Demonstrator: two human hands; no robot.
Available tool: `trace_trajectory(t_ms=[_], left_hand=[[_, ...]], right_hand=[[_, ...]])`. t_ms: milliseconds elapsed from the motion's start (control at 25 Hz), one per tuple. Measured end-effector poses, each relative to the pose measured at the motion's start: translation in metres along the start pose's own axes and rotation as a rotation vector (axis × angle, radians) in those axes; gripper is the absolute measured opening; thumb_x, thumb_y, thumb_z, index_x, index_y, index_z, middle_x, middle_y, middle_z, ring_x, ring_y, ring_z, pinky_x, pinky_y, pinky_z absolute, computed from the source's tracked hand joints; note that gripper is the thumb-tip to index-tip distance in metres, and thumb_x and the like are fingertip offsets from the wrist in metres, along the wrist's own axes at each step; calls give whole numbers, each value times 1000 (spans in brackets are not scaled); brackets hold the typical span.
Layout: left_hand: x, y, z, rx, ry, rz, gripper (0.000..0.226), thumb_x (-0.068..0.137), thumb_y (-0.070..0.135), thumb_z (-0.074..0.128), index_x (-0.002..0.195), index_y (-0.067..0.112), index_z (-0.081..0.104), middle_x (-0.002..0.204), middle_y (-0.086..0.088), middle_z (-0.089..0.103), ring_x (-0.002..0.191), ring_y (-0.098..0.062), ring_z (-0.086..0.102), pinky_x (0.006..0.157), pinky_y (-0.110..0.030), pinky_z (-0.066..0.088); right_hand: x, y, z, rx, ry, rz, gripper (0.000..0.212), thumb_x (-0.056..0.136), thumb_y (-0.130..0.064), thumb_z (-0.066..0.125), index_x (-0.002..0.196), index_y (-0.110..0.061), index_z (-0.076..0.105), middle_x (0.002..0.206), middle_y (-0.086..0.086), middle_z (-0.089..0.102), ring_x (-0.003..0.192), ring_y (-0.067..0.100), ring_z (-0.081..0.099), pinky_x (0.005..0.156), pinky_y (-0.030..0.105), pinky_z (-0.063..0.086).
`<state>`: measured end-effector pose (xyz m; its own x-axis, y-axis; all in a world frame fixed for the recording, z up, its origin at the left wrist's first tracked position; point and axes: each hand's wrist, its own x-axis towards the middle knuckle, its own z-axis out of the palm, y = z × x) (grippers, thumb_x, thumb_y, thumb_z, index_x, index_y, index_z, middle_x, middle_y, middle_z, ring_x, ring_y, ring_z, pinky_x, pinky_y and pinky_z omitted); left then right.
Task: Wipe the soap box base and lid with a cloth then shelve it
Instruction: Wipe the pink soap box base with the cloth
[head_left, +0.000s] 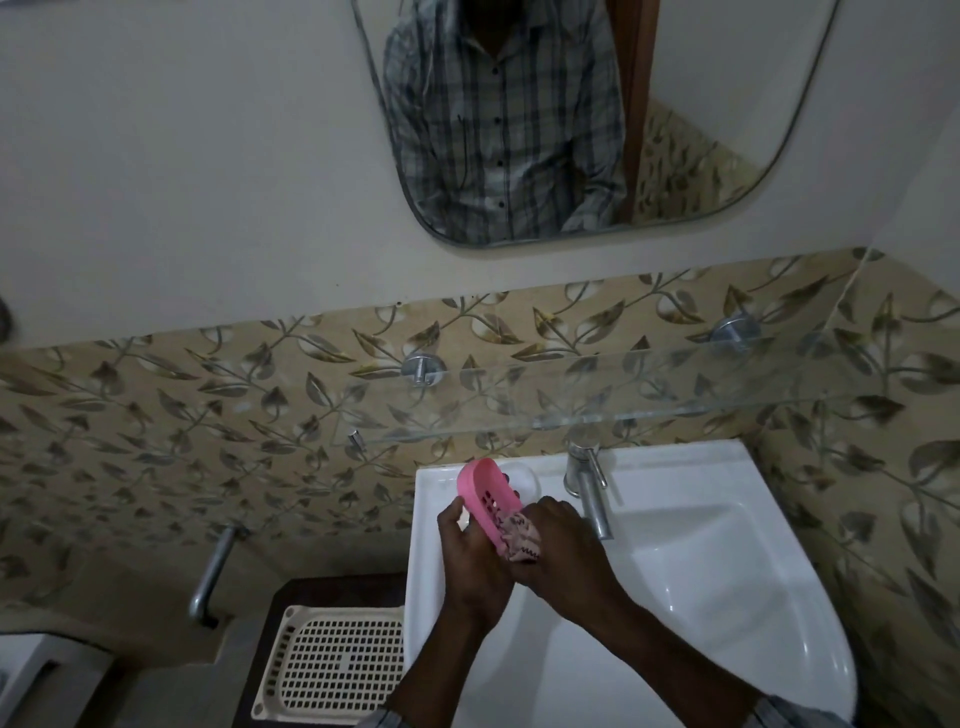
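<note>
Over the white washbasin, the left hand fingers grip the pink soap box base; right hand fingers pinch the cloth, wiping it. Lid next, then glass shelf.

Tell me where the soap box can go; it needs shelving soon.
The glass shelf is bare between its two metal mounts. The sink rim left of the tap is crowded: both hands work there with the pink soap box.
</note>
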<state>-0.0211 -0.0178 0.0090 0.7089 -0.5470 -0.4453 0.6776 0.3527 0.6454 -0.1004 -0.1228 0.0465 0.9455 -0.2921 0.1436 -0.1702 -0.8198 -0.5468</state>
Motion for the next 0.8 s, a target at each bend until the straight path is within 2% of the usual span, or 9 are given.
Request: trace_trajectory(t_ms=[80, 160, 240, 320, 400, 520, 640, 720, 800], left_hand=[[2, 13, -6, -171, -56, -91, 89, 82, 76, 41, 131, 4, 62, 129, -25, 62, 116, -40, 63, 95, -50, 54], [5, 30, -13, -227, -142, -283, 104, 78, 84, 39, 135, -2, 56, 134, -33, 57, 119, -49, 58, 93, -63, 51], [9, 42, -19, -139, -300, -473, 113, 73, 84, 46, 147, -2, 41, 142, -33, 48, 124, -50, 52, 100, -69, 41], [12, 48, -21, 3, -407, -596, 105, 79, 77, 49, 152, 3, 33, 145, -31, 44, 130, -51, 43, 109, -70, 26], [13, 46, -22, 60, -436, -669, 85, 89, 61, 51, 149, 2, 38, 142, -34, 46, 130, -55, 40, 112, -69, 23], [12, 28, -27, -19, -346, -577, 67, 88, 40, 63, 140, -1, 51, 136, -31, 56, 120, -50, 56, 108, -63, 36], [6, 20, -30, 23, -279, -513, 57, 86, 34, 69, 128, -3, 62, 123, -25, 67, 107, -38, 68, 99, -49, 51], [10, 25, -29, 33, -256, -513, 52, 88, 36, 63, 124, -2, 66, 120, -24, 68, 103, -38, 68, 97, -49, 51], [13, 30, -26, 33, -217, -493, 53, 90, 38, 58, 126, 0, 64, 119, -24, 67, 103, -38, 66, 96, -51, 49]], right_hand=[[1, 23, -1, -152, 111, -278, 41, 63, -35, 70, 100, -18, 64, 92, 1, 64, 81, 23, 58, 72, 37, 51], [3, 46, -4, -218, 143, -533, 35, 66, -27, 70, 99, -16, 63, 94, 3, 63, 81, 24, 54, 77, 37, 47], [4, 53, -7, -304, 42, -728, 21, 78, -20, 63, 97, -12, 64, 96, 7, 62, 83, 27, 54, 78, 40, 47], [13, 61, -14, -392, 32, -857, 18, 88, -14, 48, 95, -10, 65, 93, 10, 62, 83, 29, 55, 78, 43, 48], [23, 63, -29, -427, 67, -873, 26, 92, -11, 43, 95, -10, 68, 93, 10, 65, 84, 29, 59, 82, 43, 48], [13, 54, -15, -380, 107, -729, 19, 84, -17, 58, 97, -13, 71, 94, 9, 68, 85, 30, 63, 82, 41, 50], [-5, 45, 3, -306, -87, -739, 23, 79, -20, 67, 101, -15, 67, 98, 7, 67, 91, 28, 58, 84, 42, 49], [2, 47, -7, -355, -39, -731, 24, 81, -21, 57, 100, -14, 69, 97, 7, 68, 91, 28, 57, 86, 41, 49], [9, 45, -9, -244, 17, -538, 27, 76, -24, 54, 92, -15, 74, 90, 2, 69, 85, 23, 61, 87, 42, 51]])
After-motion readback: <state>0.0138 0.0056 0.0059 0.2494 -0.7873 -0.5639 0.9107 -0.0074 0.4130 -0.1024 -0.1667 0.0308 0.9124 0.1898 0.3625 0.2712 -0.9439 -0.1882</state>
